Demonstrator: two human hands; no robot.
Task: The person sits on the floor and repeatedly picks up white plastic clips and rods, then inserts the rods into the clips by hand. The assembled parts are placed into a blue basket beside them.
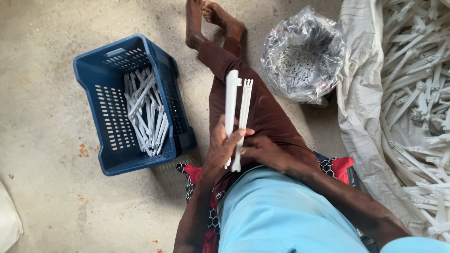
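Observation:
I sit on the floor with my legs stretched out. My left hand (pixel 221 149) grips a long white plastic strip (pixel 231 100) that stands upright over my lap. My right hand (pixel 263 152) holds the lower end of a second, thinner white strip (pixel 244 112) pressed alongside the first. Both hands meet just above my thighs, fingers wrapped round the strips' lower ends.
A blue slotted crate (pixel 110 117) with several white strips (pixel 146 115) stands on the concrete floor to my left. A clear plastic bag (pixel 276 51) of small white pieces (pixel 302 63) lies ahead on the right. A large heap of white strips (pixel 417 93) on a pale sack (pixel 361 117) fills the right side.

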